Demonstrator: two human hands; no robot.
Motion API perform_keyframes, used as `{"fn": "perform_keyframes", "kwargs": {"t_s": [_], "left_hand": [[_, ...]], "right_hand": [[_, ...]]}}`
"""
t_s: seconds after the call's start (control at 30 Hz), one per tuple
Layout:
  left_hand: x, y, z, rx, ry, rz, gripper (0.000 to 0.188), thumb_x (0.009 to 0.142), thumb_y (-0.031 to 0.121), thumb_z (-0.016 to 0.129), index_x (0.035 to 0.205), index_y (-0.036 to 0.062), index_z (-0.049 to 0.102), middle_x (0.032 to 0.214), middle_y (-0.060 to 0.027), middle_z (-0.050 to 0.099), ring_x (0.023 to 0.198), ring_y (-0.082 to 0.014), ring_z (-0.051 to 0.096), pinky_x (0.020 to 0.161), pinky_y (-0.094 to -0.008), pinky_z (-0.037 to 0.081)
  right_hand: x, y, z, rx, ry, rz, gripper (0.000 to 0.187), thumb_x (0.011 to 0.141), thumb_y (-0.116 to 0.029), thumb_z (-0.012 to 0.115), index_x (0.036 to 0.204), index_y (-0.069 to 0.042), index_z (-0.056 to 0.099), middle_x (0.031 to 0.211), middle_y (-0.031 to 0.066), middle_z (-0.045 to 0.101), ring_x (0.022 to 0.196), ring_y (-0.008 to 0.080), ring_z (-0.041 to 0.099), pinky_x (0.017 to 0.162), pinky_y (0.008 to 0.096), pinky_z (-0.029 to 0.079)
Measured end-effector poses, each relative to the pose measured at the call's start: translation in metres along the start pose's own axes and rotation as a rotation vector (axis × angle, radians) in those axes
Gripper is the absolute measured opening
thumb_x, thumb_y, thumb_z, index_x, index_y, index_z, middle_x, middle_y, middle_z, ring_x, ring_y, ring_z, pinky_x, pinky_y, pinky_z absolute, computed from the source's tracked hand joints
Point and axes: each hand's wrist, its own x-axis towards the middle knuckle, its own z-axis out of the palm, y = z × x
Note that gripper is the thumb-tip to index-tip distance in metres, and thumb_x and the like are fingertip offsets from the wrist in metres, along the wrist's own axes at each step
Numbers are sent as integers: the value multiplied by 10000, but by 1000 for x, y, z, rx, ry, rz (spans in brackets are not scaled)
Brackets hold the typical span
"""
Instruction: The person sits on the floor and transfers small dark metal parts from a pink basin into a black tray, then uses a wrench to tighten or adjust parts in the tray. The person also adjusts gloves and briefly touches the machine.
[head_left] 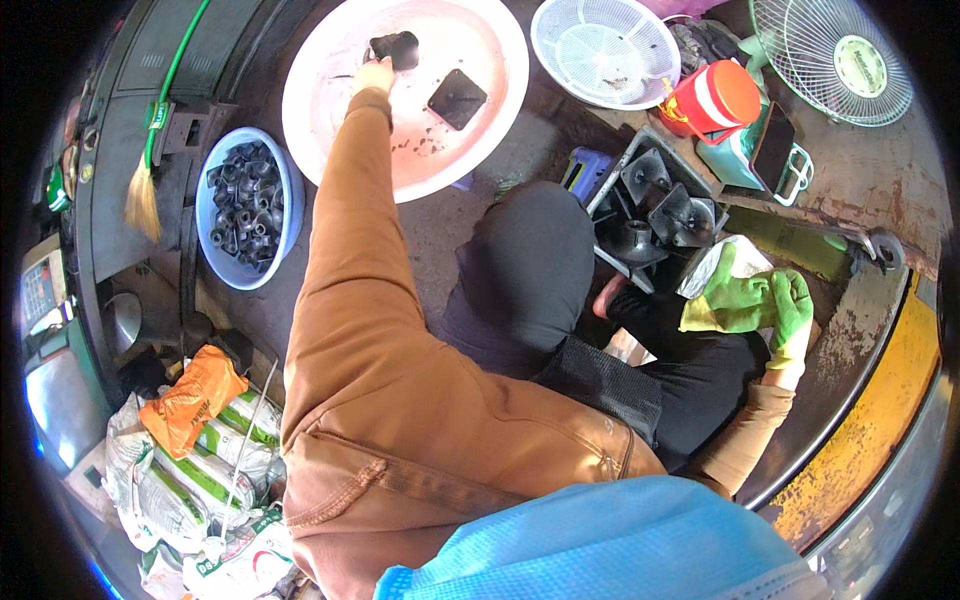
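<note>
At the far left of centre, my bare left hand (374, 76) is closed on a black funnel-like part (397, 50) over the large pale pink basin (312, 120). A second black part with a square plate (458, 99) lies in that basin beside small dark scraps. On the right, my right hand (790, 312) wears a green glove with a pale cuff, its fingers curled. A loose green glove (728, 302) appears gripped in it, lying above my knee. Behind the gloves is a crumpled silvery-white sheet or bag (738, 258). The fingertips' exact hold is hard to see.
A blue tub (294, 215) of small black parts stands left. A grey crate (640, 150) holds several black square-plated parts. Beyond are a white basket (606, 50), red jug (722, 96) and fan (835, 60). White sacks (190, 490) lie lower left.
</note>
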Motion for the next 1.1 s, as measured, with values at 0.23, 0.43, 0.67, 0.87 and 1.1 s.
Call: {"fn": "perform_keyframes", "kwargs": {"t_s": [0.23, 0.43, 0.67, 0.87, 1.1], "left_hand": [[-59, -5, -72, 175, -38, 309, 472, 944, 395, 355, 1020, 38, 656, 1072, -179, 629, 1029, -334, 580, 917, -422, 417], [-85, -4, -145, 112, 138, 406, 473, 914, 420, 418, 974, 22, 667, 965, -206, 645, 934, -334, 617, 852, -421, 444], [-64, -27, -134, 575, 42, 459, 505, 917, 436, 419, 857, 13, 688, 868, -192, 667, 851, -318, 645, 801, -410, 481], [-65, -36, -125, 228, 73, 405, 505, 841, 468, 578, 780, -23, 679, 714, -165, 653, 685, -265, 631, 697, -368, 467], [-99, -15, -144, -738, 19, -205, 429, 782, 304, 712, 1052, -24, 649, 937, -157, 661, 819, -227, 600, 766, -344, 454]], "right_hand": [[1, 4, 0, 9, -25, -108, 105, 903, -134, 594, 951, -40, 589, 808, -6, 610, 670, 61, 542, 589, 197, 429], [2, 7, -1, -52, -25, -172, 151, 884, -146, 601, 958, -15, 614, 823, -4, 613, 717, 75, 547, 635, 209, 434], [-1, 13, -1, 19, -45, -242, 156, 892, -133, 596, 996, -16, 598, 848, 23, 629, 745, 96, 577, 667, 222, 461], [0, 17, -4, 8, -7, -238, 157, 882, -145, 612, 976, -20, 602, 856, 19, 630, 743, 98, 574, 670, 225, 455], [-4, 20, -7, 102, 3, -220, 198, 852, -152, 646, 988, -12, 618, 856, 7, 624, 757, 94, 566, 679, 226, 446]]}}
